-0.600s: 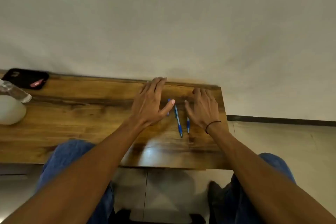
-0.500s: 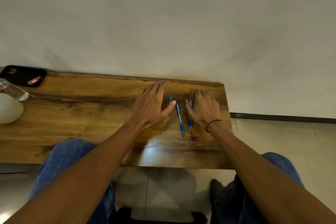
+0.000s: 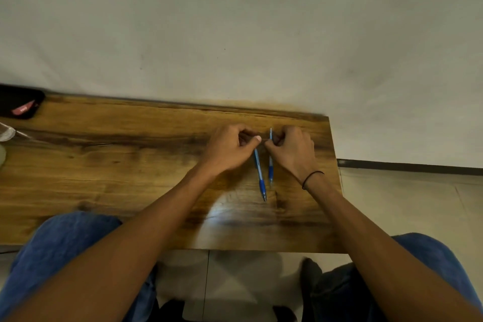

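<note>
1. Head view, first risk: likely slip of the left pen (image 3: 260, 175) out of a pinch taken only at its far end, with the blue barrel and tip trailing on the table (image 3: 130, 165). Cause: a hold far from the middle, so an easy swivel on lifting.
2. Head view, second risk: possible knock between the left pen and the right pen (image 3: 270, 167), which lie just beside each other and nearly parallel, right of centre in the frame. Cause: both hands crowded together, knuckles almost touching.
3. Head view, third risk: possible roll toward the table's right edge, near the right pen. Cause: a round barrel let go on smooth wood.
4. Head view, left hand (image 3: 227, 150): curled, thumb and fingers closed on the far end of the left pen, forearm in from lower left.
5. Head view, right hand (image 3: 294, 150): curled likewise, pinching the right pen in its upper half, pen end poking out above the fingers; black band (image 3: 312, 178) at the wrist, forearm in from lower right.
6. Head view, elsewhere: black case (image 3: 18, 103) at upper left of the table, well apart from both pens.
</note>
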Demonstrator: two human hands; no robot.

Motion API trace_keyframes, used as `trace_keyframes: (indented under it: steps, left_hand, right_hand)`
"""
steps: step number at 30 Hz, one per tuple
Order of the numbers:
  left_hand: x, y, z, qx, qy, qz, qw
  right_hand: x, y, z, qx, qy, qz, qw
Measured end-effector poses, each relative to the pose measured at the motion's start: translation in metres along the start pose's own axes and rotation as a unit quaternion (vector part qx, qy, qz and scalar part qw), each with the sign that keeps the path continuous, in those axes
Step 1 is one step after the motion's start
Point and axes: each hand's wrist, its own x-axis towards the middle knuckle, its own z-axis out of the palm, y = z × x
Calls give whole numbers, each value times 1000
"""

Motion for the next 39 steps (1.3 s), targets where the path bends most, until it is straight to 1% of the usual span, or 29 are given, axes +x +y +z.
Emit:
trace_keyframes:
  steps: [3, 6, 9, 12, 16, 20, 23, 25, 27, 30, 32, 34, 36, 37, 39]
  left_hand:
    - [8, 8, 2, -137, -54, -54, 988]
    - [12, 11, 5, -204, -68, -75, 974]
    - [16, 8, 3, -180, -51, -58, 981]
    - [19, 6, 0, -159, -25, -28, 987]
    - [21, 6, -4, -137, -13, -5, 990]
    - [21, 6, -4, -90, -1, 22, 996]
    - [20, 6, -5, -71, 3, 31, 997]
    - [19, 6, -5, -69, 4, 27, 997]
    - [19, 6, -4, -65, 7, 16, 998]
    - [17, 5, -3, -65, 16, 14, 998]
    - [14, 4, -2, -72, 18, 23, 997]
    - [13, 2, -2, -83, 23, 13, 996]
    - [17, -1, -3, -81, 39, -9, 996]
    - [19, -3, -3, -69, 49, -17, 996]
    - [22, -9, -4, -43, 67, -27, 996]
  right_hand:
    - [1, -6, -4, 77, 15, -28, 997]
    - [2, -9, -3, 135, 9, -40, 990]
    - [6, -9, 1, 183, -15, -41, 982]
    - [10, -12, -2, 277, -51, -22, 959]
    - [17, -15, -13, 374, -44, 10, 926]
    - [18, -15, -16, 421, -54, 19, 905]
    - [20, -13, -14, 415, -59, 25, 907]
    - [21, -12, -12, 404, -63, 23, 912]
    - [22, -11, -12, 412, -62, 21, 909]
    - [29, -10, -17, 444, -22, 23, 895]
    - [36, -4, -22, 435, 5, 15, 900]
    - [40, 4, -22, 377, 25, -6, 926]
    - [42, 11, -18, 258, 51, -47, 964]
    - [42, 14, -14, 193, 64, -70, 977]
    - [41, 18, -8, 103, 72, -104, 987]
